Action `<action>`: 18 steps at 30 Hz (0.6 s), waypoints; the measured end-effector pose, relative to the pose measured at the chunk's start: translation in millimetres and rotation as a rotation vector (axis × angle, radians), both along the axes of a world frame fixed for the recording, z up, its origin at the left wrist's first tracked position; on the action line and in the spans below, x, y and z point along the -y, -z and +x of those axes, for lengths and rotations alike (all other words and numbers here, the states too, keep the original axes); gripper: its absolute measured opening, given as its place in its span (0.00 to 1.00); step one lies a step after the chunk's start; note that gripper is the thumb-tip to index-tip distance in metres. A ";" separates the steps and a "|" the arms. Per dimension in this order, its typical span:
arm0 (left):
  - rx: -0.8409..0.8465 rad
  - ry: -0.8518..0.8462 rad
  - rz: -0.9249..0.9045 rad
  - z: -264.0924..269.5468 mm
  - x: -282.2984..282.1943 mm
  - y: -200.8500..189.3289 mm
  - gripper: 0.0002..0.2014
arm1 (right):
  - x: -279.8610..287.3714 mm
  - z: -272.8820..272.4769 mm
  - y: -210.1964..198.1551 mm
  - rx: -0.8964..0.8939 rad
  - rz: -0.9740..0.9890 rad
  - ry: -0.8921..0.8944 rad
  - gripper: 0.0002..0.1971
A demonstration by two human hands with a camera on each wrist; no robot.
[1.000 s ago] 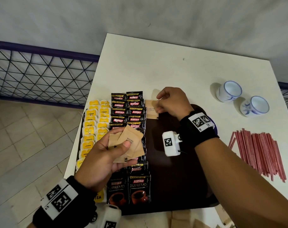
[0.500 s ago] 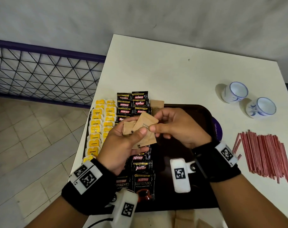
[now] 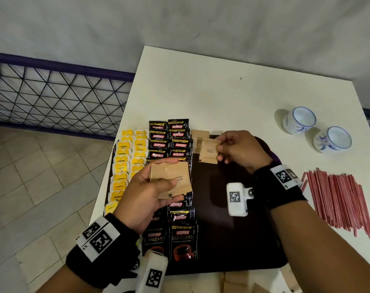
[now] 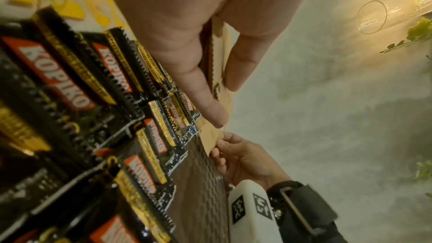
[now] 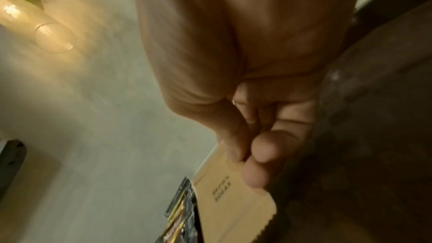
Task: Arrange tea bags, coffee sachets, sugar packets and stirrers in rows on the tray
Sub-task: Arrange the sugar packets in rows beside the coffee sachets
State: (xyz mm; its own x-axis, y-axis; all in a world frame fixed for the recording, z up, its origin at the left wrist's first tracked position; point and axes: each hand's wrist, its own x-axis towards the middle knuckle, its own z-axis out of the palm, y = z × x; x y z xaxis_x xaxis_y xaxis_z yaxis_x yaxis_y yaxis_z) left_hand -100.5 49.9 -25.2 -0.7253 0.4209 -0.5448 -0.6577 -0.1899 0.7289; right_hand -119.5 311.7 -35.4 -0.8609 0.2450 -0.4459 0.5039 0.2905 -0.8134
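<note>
A dark tray point(image 3: 226, 240) carries two rows of yellow tea bags point(image 3: 125, 172) at its left and two rows of black coffee sachets point(image 3: 175, 144) beside them. My left hand point(image 3: 146, 191) grips a small stack of brown sugar packets point(image 3: 171, 180) above the sachets. My right hand point(image 3: 237, 149) pinches one brown sugar packet point(image 3: 208, 152) by its right edge, low over the tray's far end, overlapping another sugar packet point(image 3: 197, 137) lying there. The pinched packet point(image 5: 224, 193) shows in the right wrist view. Red stirrers point(image 3: 340, 199) lie on the table to the right.
Two white cups with blue marks point(image 3: 300, 120) point(image 3: 333, 139) stand at the far right of the white table point(image 3: 222, 92). More brown packets point(image 3: 239, 282) lie at the table's near edge. A dark metal fence point(image 3: 53, 98) runs along the left.
My right hand took one sugar packet from the stack in my left hand and carried it away to the tray's far end. My left hand stayed over the coffee sachets.
</note>
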 end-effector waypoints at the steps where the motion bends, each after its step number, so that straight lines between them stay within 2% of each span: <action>1: 0.008 0.002 0.003 0.0 -0.2 0.1 0.21 | 3.3 -1.7 2.3 0.000 0.020 -0.004 0.07; 4: 0.011 0.012 0.006 0.3 -1.5 -0.9 0.21 | 9.6 -5.8 9.7 -0.007 0.065 0.026 0.05; 10: 0.017 0.004 0.015 1.1 -2.5 -1.5 0.21 | 17.8 -14.0 19.2 0.016 0.167 0.074 0.09; 18: 0.011 0.017 0.010 0.7 -5.2 -1.1 0.21 | 23.7 -18.0 23.1 -0.015 0.264 0.086 0.10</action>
State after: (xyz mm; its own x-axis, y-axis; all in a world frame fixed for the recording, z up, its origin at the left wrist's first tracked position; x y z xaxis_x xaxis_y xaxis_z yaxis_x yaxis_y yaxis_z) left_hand -99.8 55.1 -24.1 -0.7120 0.4384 -0.5485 -0.6688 -0.1855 0.7199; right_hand -137.5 288.0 -58.5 -0.8379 0.4239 -0.3439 0.5244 0.4503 -0.7227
